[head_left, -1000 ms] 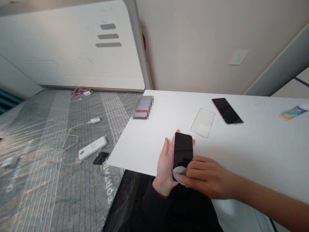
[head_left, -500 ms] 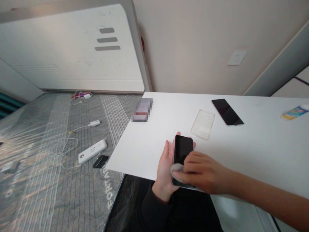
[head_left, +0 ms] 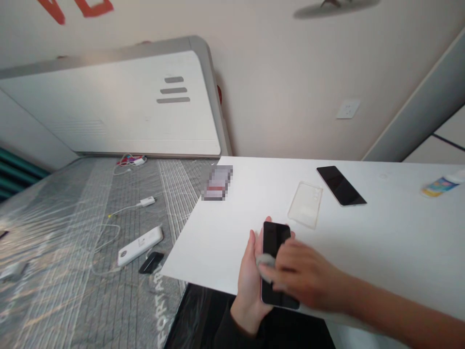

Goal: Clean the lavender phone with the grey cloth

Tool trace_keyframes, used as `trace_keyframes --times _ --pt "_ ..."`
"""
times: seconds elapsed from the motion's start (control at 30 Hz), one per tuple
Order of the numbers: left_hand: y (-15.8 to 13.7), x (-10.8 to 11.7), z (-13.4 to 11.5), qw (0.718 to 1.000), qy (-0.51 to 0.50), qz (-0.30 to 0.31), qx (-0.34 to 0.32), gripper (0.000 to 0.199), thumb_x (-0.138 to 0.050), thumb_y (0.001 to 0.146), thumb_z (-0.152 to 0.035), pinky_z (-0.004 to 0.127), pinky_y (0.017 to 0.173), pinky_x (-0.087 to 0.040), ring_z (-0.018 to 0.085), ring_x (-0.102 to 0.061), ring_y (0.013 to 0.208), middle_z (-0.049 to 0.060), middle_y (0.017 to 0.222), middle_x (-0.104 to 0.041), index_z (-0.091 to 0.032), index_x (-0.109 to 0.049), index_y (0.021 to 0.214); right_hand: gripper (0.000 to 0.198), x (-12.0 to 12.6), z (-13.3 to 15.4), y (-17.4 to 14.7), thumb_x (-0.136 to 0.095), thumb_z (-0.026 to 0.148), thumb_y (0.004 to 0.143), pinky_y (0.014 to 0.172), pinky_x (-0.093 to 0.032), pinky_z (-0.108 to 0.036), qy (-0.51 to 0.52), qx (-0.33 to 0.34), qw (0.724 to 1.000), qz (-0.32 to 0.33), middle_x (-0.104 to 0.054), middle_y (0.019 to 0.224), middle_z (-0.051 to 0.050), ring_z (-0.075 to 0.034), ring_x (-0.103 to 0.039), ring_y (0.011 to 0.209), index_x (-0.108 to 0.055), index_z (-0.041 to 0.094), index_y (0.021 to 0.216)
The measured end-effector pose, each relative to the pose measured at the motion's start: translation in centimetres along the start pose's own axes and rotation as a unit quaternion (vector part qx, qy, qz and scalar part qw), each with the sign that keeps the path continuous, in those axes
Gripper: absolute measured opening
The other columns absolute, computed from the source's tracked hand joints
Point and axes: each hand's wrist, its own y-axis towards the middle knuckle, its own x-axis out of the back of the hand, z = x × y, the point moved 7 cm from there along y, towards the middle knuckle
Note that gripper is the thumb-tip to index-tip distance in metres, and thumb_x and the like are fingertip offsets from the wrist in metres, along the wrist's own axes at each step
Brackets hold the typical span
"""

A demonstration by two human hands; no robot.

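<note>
A black-screened phone (head_left: 274,236) lies face up in my left hand (head_left: 249,276), whose fingers wrap round it from below, just over the table's front edge. My right hand (head_left: 307,271) is closed on a small grey-white cloth (head_left: 266,264) and presses it against the phone's screen; this hand is slightly blurred. Beyond my hands, a clear phone case (head_left: 305,204) rests on the white table (head_left: 225,242). A dark tablet-like device (head_left: 340,185) lies to the right of the case.
At the table's far left corner is a pixelated item (head_left: 218,183). A bottle with a colourful label (head_left: 441,185) lies at the right. Left of the table, a plastic-covered bed holds a white power bank (head_left: 141,245), a small black device (head_left: 151,262) and cables.
The view has tilted up, so everything sits lower in the picture. My right hand has shifted slightly with the cloth on the screen; my left hand still holds the phone.
</note>
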Motion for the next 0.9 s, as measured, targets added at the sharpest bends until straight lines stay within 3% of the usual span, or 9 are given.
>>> trace_keyframes --times 0.07,0.2,0.33,0.47,0.53,0.63,0.73,0.9 --pt "0.2 0.2 0.0 1.000 0.001 0.010 -0.005 0.054 -0.037 0.104 -0.055 0.046 0.108 -0.047 0.029 -0.066 0.119 0.011 0.138 -0.065 -0.029 -0.051 0.149 0.022 -0.4 0.5 0.0 -0.049 0.025 0.107 0.073 -0.033 -0.034 0.013 0.024 1.000 0.014 -0.059 0.077 0.000 -0.016 -0.046 0.071 -0.065 0.018 0.121" --pt "0.5 0.4 -0.2 0.999 0.011 0.023 -0.027 0.051 -0.040 0.104 -0.054 0.047 0.109 -0.047 0.028 -0.067 0.118 0.009 0.137 -0.066 -0.031 -0.054 0.147 0.027 -0.1 -0.7 0.0 -0.044 0.026 0.108 0.073 -0.032 -0.035 -0.073 -0.058 0.996 -0.016 -0.062 0.083 -0.004 -0.019 -0.050 0.079 -0.063 0.016 0.125" --pt "0.4 0.3 -0.1 1.000 -0.001 0.031 -0.005 0.051 -0.042 0.103 -0.055 0.048 0.109 -0.047 0.030 -0.067 0.119 0.012 0.131 -0.069 -0.028 -0.058 0.144 0.022 -1.0 0.4 -0.3 -0.049 0.026 0.106 0.069 -0.032 -0.033 -0.004 0.044 0.998 0.035 -0.060 0.077 0.000 -0.017 -0.046 0.069 -0.065 0.017 0.120" --pt "0.1 1.0 -0.4 0.999 -0.033 0.000 -0.010 0.045 -0.042 0.105 -0.050 0.055 0.112 -0.043 0.027 -0.065 0.121 0.009 0.132 -0.069 -0.031 -0.057 0.142 0.027 0.9 -4.7 0.4 -0.044 0.026 0.109 0.073 -0.035 -0.033 -0.111 -0.030 0.993 0.014 -0.066 0.081 -0.003 -0.018 -0.055 0.075 -0.069 0.017 0.117" --pt "0.0 1.2 -0.3 0.999 -0.034 -0.001 0.000 0.048 -0.043 0.104 -0.051 0.061 0.113 -0.040 0.031 -0.059 0.131 0.011 0.137 -0.066 -0.030 -0.053 0.146 0.026 2.4 -7.3 1.4 -0.049 0.029 0.108 0.078 -0.039 -0.034 -0.113 -0.064 0.991 0.006 -0.071 0.086 -0.005 -0.019 -0.059 0.080 -0.072 0.017 0.111" --pt "-0.1 1.2 -0.5 1.000 -0.027 -0.003 -0.010 0.050 -0.042 0.105 -0.049 0.064 0.113 -0.038 0.034 -0.051 0.140 0.013 0.141 -0.063 -0.030 -0.046 0.151 0.023 4.8 -8.8 3.0 -0.055 0.031 0.105 0.082 -0.042 -0.034 -0.072 -0.095 0.992 -0.051 -0.074 0.093 -0.005 -0.020 -0.063 0.086 -0.073 0.017 0.104" --pt "0.0 0.9 -0.6 0.999 -0.030 -0.010 -0.025 0.050 -0.039 0.106 -0.050 0.063 0.113 -0.039 0.033 -0.052 0.139 0.012 0.144 -0.061 -0.032 -0.044 0.153 0.022 5.0 -7.4 3.3 -0.056 0.031 0.105 0.084 -0.045 -0.034 -0.024 -0.115 0.990 -0.082 -0.075 0.100 -0.007 -0.020 -0.065 0.092 -0.072 0.017 0.106" --pt "0.5 0.7 -0.5 0.998 -0.046 -0.035 -0.027 0.052 -0.034 0.106 -0.050 0.045 0.112 -0.046 0.026 -0.065 0.122 0.010 0.130 -0.069 -0.026 -0.051 0.150 0.024 0.9 -0.6 1.1 -0.048 0.024 0.106 0.075 -0.043 -0.034 0.020 -0.045 0.998 0.027 -0.069 0.087 -0.006 -0.018 -0.057 0.079 -0.069 0.016 0.116"
